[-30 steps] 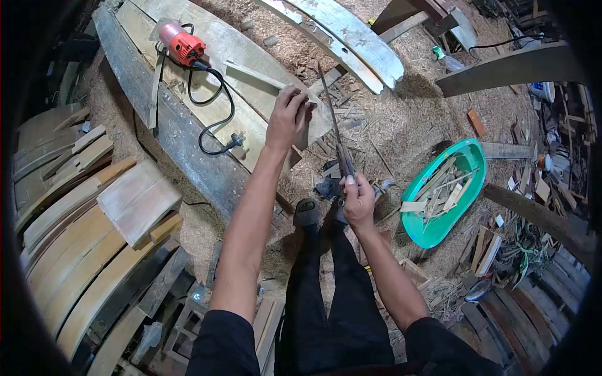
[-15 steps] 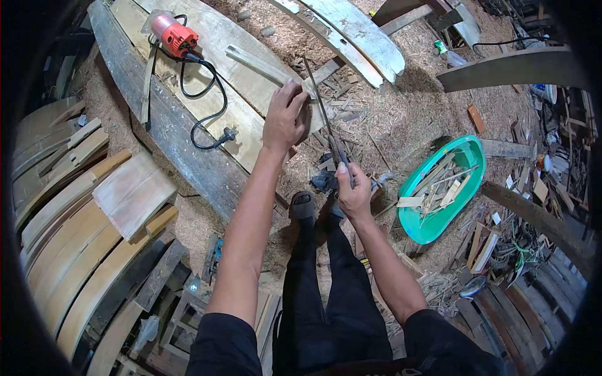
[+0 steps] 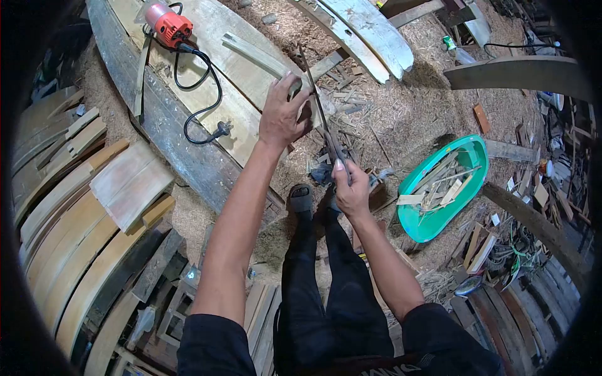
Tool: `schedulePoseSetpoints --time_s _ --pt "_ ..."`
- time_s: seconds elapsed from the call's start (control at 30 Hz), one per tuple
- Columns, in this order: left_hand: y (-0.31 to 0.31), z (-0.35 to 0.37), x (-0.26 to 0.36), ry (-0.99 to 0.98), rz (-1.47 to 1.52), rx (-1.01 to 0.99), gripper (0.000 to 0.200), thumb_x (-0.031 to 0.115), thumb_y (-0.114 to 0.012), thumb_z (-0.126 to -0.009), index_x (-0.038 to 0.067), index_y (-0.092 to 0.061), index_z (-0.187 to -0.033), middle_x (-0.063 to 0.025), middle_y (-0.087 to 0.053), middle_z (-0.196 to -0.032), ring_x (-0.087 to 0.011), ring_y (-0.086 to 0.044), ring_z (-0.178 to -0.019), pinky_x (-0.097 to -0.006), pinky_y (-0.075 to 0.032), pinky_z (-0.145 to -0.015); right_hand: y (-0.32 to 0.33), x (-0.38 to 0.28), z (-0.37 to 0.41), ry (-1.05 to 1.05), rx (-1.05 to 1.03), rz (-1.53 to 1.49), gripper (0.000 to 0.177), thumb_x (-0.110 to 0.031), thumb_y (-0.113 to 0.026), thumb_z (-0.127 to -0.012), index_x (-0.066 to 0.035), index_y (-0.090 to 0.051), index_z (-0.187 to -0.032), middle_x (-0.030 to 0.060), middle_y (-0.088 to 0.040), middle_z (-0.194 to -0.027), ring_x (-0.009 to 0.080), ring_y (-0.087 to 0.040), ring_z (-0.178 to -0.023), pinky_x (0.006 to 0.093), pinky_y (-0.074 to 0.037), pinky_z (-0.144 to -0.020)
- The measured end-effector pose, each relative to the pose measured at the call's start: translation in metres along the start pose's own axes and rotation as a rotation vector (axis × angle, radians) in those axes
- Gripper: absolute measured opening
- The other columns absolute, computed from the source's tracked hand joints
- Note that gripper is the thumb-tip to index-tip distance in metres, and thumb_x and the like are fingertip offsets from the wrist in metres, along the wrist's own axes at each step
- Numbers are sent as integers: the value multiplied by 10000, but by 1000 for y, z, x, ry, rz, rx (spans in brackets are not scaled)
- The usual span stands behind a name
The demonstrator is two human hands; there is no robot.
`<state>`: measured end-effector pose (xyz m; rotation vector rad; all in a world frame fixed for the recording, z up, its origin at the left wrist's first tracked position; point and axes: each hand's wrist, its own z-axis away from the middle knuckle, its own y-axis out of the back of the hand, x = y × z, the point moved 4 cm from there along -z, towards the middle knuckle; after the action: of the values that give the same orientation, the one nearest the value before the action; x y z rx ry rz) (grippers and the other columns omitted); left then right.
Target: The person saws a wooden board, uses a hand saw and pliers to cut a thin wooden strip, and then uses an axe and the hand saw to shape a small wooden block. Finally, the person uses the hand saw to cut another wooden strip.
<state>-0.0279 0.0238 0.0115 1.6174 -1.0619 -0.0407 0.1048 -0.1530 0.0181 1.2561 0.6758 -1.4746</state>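
My right hand (image 3: pixel 352 191) grips the dark handle of a handsaw (image 3: pixel 311 78), thumb along the top. Its long thin blade shows almost edge-on and points away from me, beside my left fingers. With bent fingers, my left hand (image 3: pixel 286 111) presses over the near end of a pale wood strip (image 3: pixel 254 55), its thumb apart from the fingers. That strip lies on wide pale boards (image 3: pixel 244 31), and the blade passes right at their near end. My hand hides the strip's end.
A red power tool (image 3: pixel 168 25) with a black cord (image 3: pixel 219 94) lies on the boards. To the right stands a green tub (image 3: pixel 417 233) of wood scraps. Curved planks (image 3: pixel 81 250) are stacked at left. Shavings and offcuts cover the floor. A curved timber (image 3: pixel 514 74) juts in at right.
The saw and my right hand have shifted slightly forward and left. My left hand stays on the strip, its fingers a little more raised. The view has shifted slightly.
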Motion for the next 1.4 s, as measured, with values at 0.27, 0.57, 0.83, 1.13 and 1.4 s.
schedulePoseSetpoints --time_s 0.27,0.57,0.83,1.13,1.4 --pt "-5 1 -5 42 -29 -14 474 180 -729 -727 152 -605 -1184 -169 -482 -1329 -370 -454 -1312 -532 -352 -1107 -4 -3 -7 -127 -28 -69 360 -291 -557 -998 -23 -560 -757 -40 -461 -635 62 -410 -619 267 -352 -550" --pt "-2 1 -5 43 -25 -22 502 162 -752 -717 149 -599 -1194 -165 -477 -1341 -367 -454 -1309 -517 -361 -1108 -8 1 -12 -119 -19 -66 388 -330 -550 -994 -25 -562 -754 -27 -464 -626 61 -406 -623 276 -354 -550" --pt "-2 0 -2 37 -11 1 546 96 -771 -682 127 -589 -1195 -178 -479 -1339 -398 -473 -1275 -500 -384 -1096 -2 -8 8 -92 -8 -77 371 -300 -551 -999 -24 -543 -752 -34 -447 -623 54 -389 -613 268 -345 -533" --pt "-2 1 -2 61 -8 -6 547 100 -777 -679 111 -585 -1191 -183 -486 -1340 -398 -477 -1272 -493 -389 -1096 -8 3 16 -99 -33 -66 365 -285 -522 -1011 -36 -544 -744 -35 -465 -661 71 -410 -640 267 -345 -579" --pt "0 -1 2 44 -29 7 488 104 -764 -706 95 -610 -1170 -188 -501 -1326 -398 -508 -1224 -503 -389 -1084 -8 0 16 -116 -13 -24 359 -290 -543 -1003 -33 -551 -754 -40 -459 -660 63 -397 -640 257 -330 -570"
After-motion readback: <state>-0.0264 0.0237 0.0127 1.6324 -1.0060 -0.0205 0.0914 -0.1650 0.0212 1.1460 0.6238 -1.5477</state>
